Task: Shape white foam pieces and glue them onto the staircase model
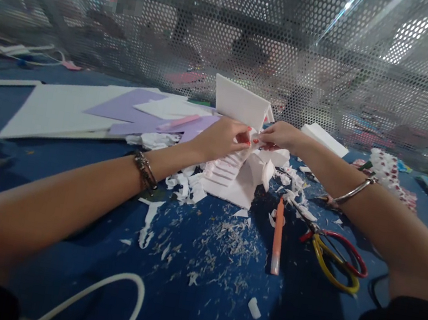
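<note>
A small white model house with a folded, pitched roof and a flight of ridged steps stands on a white base amid scraps. From the left, my left hand reaches to the part just under the roof, thumb and fingers curled in a pinch at the model. Opposite it, my right hand pinches the same part, its fingertips close to those of the left. The exact piece between the fingertips is too small to make out. Curled white pieces lie against the model's right side.
Scissors with red and yellow handles and an orange pen lie at right. White sheets and purple sheets spread left. Paper scraps litter the blue table. A white cable loops in front; a perforated metal screen stands behind.
</note>
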Available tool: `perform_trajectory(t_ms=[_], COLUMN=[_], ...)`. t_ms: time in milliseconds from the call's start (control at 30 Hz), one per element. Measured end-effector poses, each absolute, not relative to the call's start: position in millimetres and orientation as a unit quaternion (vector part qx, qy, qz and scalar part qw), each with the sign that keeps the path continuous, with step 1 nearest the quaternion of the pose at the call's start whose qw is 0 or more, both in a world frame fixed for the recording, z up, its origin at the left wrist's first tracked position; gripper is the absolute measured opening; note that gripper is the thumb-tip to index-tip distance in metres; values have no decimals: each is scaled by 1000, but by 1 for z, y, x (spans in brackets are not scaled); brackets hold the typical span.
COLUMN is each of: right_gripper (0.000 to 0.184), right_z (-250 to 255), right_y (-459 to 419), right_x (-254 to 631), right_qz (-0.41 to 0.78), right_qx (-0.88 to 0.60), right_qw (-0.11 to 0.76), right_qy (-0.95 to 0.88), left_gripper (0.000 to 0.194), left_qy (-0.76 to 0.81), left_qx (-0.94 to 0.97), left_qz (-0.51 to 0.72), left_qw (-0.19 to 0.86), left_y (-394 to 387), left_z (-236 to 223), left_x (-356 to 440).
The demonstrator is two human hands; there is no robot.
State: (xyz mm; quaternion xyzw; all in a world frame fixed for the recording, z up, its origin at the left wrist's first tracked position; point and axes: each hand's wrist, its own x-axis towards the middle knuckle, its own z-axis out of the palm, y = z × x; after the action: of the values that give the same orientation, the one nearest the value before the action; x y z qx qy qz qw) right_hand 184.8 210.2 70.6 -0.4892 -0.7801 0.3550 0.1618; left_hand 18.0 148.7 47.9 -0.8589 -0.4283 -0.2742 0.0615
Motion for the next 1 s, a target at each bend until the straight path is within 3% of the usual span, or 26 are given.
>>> perform_trajectory(t_ms=[633,1000], right_gripper=[12,27], right_z=[69,72], right_y=[212,211], right_x=[187,188], right_qz=[329,260], right_qx=[-490,-489], right_qw=[135,91], right_qy=[-796,-828], left_gripper=[16,27], left_qy=[-425,-453], left_qx=[-862,-856], left_qz=[-273,-250], left_qw=[44,23], left_y=[150,139], left_z=[42,78], left_x=[23,-6])
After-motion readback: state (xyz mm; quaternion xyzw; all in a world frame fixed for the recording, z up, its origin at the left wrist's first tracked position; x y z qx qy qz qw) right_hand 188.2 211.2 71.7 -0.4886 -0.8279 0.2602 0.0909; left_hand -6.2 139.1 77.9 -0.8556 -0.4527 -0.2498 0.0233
